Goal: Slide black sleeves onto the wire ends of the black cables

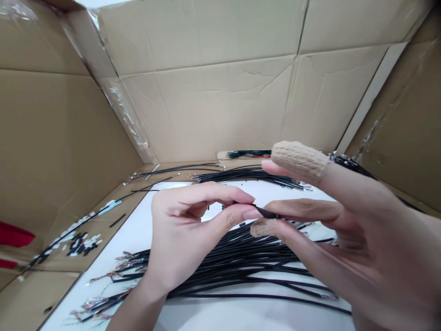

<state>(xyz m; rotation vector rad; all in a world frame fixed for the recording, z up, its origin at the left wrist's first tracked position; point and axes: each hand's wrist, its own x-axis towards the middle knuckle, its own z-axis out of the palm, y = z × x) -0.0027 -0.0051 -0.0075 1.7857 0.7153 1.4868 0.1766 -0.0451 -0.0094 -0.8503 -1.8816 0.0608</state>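
Note:
Between my two hands is a short, thin black piece [267, 213] that looks like a bit of tubing or cable; its exact kind does not show. My left hand [193, 225] pinches its left end between thumb and index finger. The right end is pinched by my right hand [347, 230], with the index finger raised. Textured beige covers wrap the right index finger [299, 161] and thumb tip. Beneath both hands lies a bundle of black cables [220, 269] with thin coloured wires [93, 305] fanning out at the left.
A second bundle of black cables [248, 176] lies at the back of the white surface [262, 317]. Small black and white pieces [82, 243] are scattered on the cardboard at left. Cardboard walls [213, 105] enclose the area. Something red [15, 234] hangs at the left edge.

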